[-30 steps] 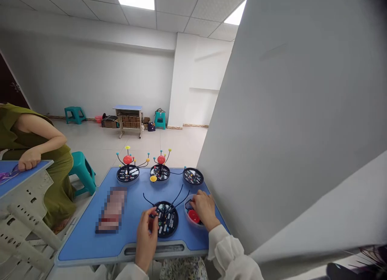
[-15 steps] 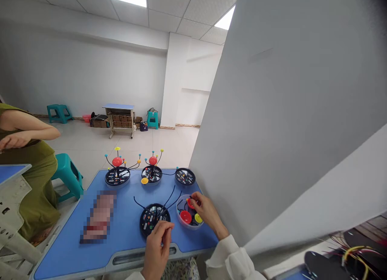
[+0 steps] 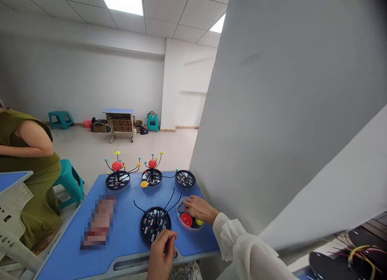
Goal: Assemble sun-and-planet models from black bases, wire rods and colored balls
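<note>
My left hand point(image 3: 162, 251) is closed in a pinch at the near edge of the desk, just in front of a round black base point(image 3: 148, 227). What its fingertips hold is too small to make out. Several thin black curved arms rise from that base. My right hand point(image 3: 200, 209) reaches down into a clear round tub point(image 3: 191, 230), fingers bent together and tips partly hidden; any thing between them cannot be seen. Inside the tub lie a red half-ball point(image 3: 186, 220) and a yellow piece point(image 3: 199, 222), close below the right hand.
Two planet models point(image 3: 117, 167) point(image 3: 152, 165) and a round black base point(image 3: 185, 178) stand along the back of the blue desk point(image 3: 121, 231). A blurred-out object point(image 3: 99, 223) lies left. A grey wall point(image 3: 272, 110) rises on the right. A person in green point(image 3: 36, 183) sits left.
My right hand has moved left and lower into the tub, over where a red piece showed. My left hand stays pinched near the base. The seated person's arm has shifted, and the view tilts slightly up.
</note>
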The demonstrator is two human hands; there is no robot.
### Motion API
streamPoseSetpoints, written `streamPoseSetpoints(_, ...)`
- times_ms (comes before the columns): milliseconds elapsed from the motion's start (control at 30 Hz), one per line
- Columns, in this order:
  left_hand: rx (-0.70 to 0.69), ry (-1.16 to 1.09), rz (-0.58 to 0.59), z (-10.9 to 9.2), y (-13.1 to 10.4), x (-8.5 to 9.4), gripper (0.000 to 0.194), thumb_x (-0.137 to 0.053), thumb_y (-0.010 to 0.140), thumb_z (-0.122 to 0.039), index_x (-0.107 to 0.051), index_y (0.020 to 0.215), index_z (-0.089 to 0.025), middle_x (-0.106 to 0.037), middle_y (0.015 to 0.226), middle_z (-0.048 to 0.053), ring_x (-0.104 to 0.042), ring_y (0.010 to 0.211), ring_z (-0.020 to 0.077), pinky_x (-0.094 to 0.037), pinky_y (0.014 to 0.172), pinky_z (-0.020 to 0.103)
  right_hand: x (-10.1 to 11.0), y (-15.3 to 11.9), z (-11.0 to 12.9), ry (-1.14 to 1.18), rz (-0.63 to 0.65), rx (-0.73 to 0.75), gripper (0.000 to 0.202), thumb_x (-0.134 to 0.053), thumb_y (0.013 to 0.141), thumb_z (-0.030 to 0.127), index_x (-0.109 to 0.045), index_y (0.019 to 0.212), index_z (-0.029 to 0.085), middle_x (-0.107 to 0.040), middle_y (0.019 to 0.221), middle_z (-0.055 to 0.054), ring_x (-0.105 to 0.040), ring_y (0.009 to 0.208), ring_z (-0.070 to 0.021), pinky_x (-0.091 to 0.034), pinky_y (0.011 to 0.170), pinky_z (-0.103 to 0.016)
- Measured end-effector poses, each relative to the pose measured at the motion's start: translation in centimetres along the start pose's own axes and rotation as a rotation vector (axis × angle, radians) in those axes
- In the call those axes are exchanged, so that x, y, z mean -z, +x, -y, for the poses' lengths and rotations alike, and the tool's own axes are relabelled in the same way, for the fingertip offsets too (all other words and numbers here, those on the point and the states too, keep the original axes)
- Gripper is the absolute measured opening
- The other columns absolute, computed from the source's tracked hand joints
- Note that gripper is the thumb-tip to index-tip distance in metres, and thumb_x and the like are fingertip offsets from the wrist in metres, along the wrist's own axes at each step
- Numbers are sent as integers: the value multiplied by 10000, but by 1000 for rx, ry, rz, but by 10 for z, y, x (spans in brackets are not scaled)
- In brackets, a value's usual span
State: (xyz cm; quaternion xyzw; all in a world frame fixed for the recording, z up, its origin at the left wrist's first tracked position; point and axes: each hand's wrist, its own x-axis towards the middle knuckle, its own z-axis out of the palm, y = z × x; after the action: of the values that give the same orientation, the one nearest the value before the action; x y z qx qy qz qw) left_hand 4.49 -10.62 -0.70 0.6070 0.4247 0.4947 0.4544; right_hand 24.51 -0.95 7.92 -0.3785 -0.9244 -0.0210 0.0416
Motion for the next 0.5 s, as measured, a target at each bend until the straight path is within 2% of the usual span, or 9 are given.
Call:
streamPoseSetpoints(100,-19,4,-12,-2,1,-1,335,-459,928,-463,-698,944,-230,-658,854,74,-612,568,166,-500,543,266,4,-2,-3,34,12,19,220,-580,835,57,-681,716,212,-661,790,-27,-568,789,-163,-380,755,-284)
streamPoseSetpoints(233,-7,11,-17,-1,0,-1,341,-464,923,-471,-698,940,-224,-661,855,74,-609,567,164,-507,543,265,7,-5,-6,129,-44,-66,177,-574,826,53,-660,787,202,-641,828,-36,-562,791,-175,-382,774,-301)
streamPoseSetpoints(367,7,-13,-5,-1,0,1,354,-485,903,-501,-705,900,-224,-669,851,73,-609,561,165,-514,530,262,13,-12,-7,302,-192,-215,160,-543,830,74,-631,794,203,-634,852,-45,-561,796,-189,-396,789,-323)
streamPoseSetpoints(500,29,-25,-15,-6,0,1,348,-500,891,-506,-704,867,-225,-672,840,68,-622,583,170,-532,560,273,17,-20,8,543,-383,-372,120,-511,882,225,-603,806,216,-615,783,-17,-553,729,-178,-428,727,-312)
